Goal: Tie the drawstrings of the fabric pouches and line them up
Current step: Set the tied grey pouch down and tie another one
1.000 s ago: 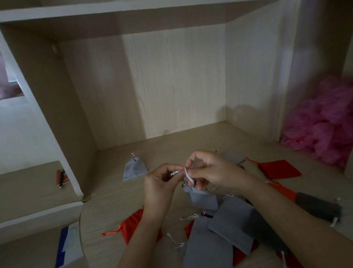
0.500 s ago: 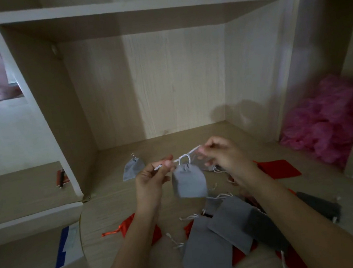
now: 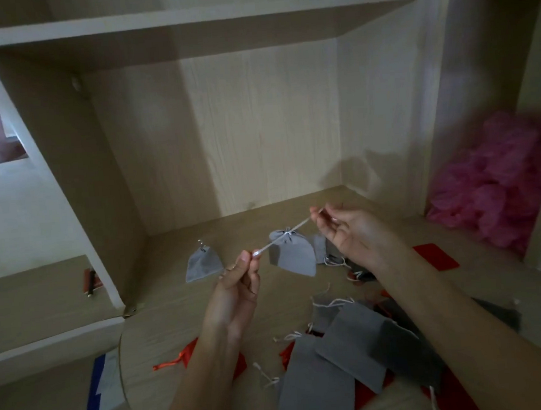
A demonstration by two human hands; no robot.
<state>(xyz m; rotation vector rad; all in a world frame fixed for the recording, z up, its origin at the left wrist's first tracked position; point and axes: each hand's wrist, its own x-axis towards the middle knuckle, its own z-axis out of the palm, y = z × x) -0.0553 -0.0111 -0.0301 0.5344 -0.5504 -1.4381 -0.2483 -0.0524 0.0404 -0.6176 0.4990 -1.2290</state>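
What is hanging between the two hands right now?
In the head view, a small grey pouch hangs from its white drawstring, stretched taut between the left hand and right hand, each pinching one end.

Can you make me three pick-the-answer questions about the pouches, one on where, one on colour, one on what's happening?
1. Where is the tied pouch that is set down?
A. on the desk, left of the hands
B. on the top shelf
C. in the pink pile

2. What colour is the held pouch?
A. red
B. grey
C. pink

3. What is the cord of the held pouch doing?
A. hanging loose
B. pulled tight between both hands
C. lying on the desk

Answers: 1 A, it stands on the desk, left of the left hand. 2 B, its cloth is grey. 3 B, the left hand and right hand each pinch an end, with the cord straight.
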